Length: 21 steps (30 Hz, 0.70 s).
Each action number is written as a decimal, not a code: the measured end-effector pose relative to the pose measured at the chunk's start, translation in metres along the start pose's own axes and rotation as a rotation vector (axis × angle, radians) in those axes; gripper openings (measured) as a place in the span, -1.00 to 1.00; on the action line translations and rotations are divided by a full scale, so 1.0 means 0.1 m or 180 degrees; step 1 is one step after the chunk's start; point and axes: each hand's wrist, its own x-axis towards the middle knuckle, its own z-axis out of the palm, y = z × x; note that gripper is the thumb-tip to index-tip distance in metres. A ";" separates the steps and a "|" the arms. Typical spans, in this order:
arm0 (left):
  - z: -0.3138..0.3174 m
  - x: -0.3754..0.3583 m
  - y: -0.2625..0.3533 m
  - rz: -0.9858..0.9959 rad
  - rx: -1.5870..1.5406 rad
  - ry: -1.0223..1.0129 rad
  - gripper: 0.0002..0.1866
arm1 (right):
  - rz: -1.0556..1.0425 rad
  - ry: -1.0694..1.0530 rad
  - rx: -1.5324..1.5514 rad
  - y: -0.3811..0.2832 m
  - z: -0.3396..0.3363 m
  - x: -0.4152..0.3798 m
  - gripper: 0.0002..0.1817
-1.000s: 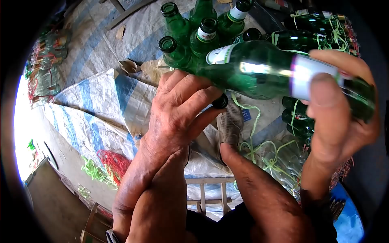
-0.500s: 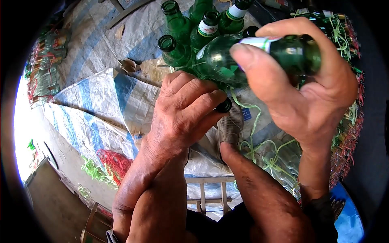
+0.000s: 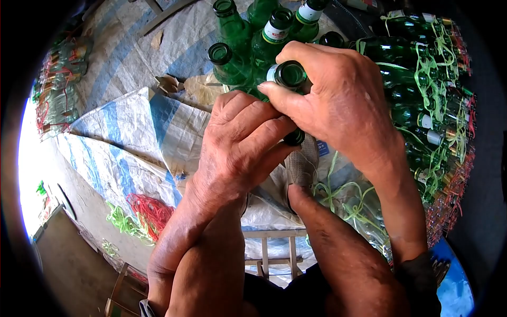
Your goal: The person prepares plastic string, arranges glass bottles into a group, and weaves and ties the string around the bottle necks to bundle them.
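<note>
In the middle of the head view my right hand (image 3: 338,100) has its thumb and fingers closed round the neck of a green glass bottle (image 3: 290,74), which stands mouth up. Just left of it, my left hand (image 3: 240,137) is curled over another green bottle, and only that one's dark mouth (image 3: 294,138) shows beside the fingers. The fingertips of my two hands nearly meet. Beyond them several green bottles (image 3: 274,33) stand upright in a cluster, a few with white neck labels. The lower parts of both held bottles are hidden.
Green bottles tied with pale green string (image 3: 422,100) are stacked at the right. Clear bottles (image 3: 58,95) with red string lie at the far left. A blue-and-white striped sheet (image 3: 132,127) covers the floor, with red twine (image 3: 150,214) near its edge. My shoe (image 3: 302,165) is below my hands.
My right hand has moved left and tipped its bottle from lying sideways to upright, into the space beside my left hand. My left hand has stayed nearly still.
</note>
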 end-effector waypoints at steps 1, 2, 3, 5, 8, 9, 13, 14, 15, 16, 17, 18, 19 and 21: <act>0.00 -0.01 0.00 -0.0003 0.0007 0.0023 -0.52 | 0.0095 -0.0095 -0.0068 0.01 0.02 0.00 -0.72; 0.00 -0.01 0.00 -0.0008 0.0013 0.0046 -0.51 | 0.0188 -0.0192 -0.0136 0.03 0.04 -0.01 -0.72; 0.00 -0.02 0.00 -0.0014 0.0017 0.0068 -0.51 | 0.0227 -0.0285 -0.0289 0.05 0.08 -0.01 -0.72; -0.02 -0.02 -0.01 -0.0031 0.0076 0.0025 -0.49 | 0.0312 -0.0471 -0.0596 0.06 0.12 0.01 -0.72; -0.02 -0.02 -0.03 -0.0022 0.0086 0.0057 -0.48 | 0.0302 -0.0602 -0.0572 0.07 0.14 0.01 -0.68; -0.02 -0.03 -0.04 -0.0022 0.0082 0.0077 -0.49 | 0.0203 -0.0514 -0.0621 0.09 0.17 0.00 -0.66; -0.02 -0.04 -0.05 -0.0016 0.0102 0.0120 -0.49 | 0.0001 -0.0437 -0.0695 0.10 0.19 -0.02 -0.64; -0.01 -0.04 -0.05 -0.0024 0.0103 0.0119 -0.48 | 0.0042 -0.0480 -0.0599 0.10 0.18 -0.02 -0.64; -0.01 -0.04 -0.05 -0.0032 0.0105 0.0120 -0.48 | 0.0081 -0.0522 -0.0503 0.10 0.17 -0.02 -0.64; -0.01 -0.04 -0.05 -0.0042 0.0110 0.0121 -0.48 | 0.0077 -0.0459 -0.0378 0.09 0.14 -0.02 -0.65; -0.02 -0.04 -0.04 -0.0046 0.0108 0.0126 -0.48 | 0.0072 -0.0396 -0.0252 0.07 0.10 -0.02 -0.66; -0.02 -0.04 -0.04 -0.0052 0.0104 0.0128 -0.48 | 0.0071 -0.0335 -0.0123 0.06 0.08 -0.03 -0.66; -0.03 -0.03 -0.03 -0.0055 0.0099 0.0130 -0.48 | 0.0018 -0.0280 -0.0077 0.06 0.09 -0.03 -0.68; -0.02 -0.04 -0.03 -0.0086 0.0101 0.0124 -0.48 | -0.0080 -0.0167 0.0009 0.07 0.11 -0.02 -0.70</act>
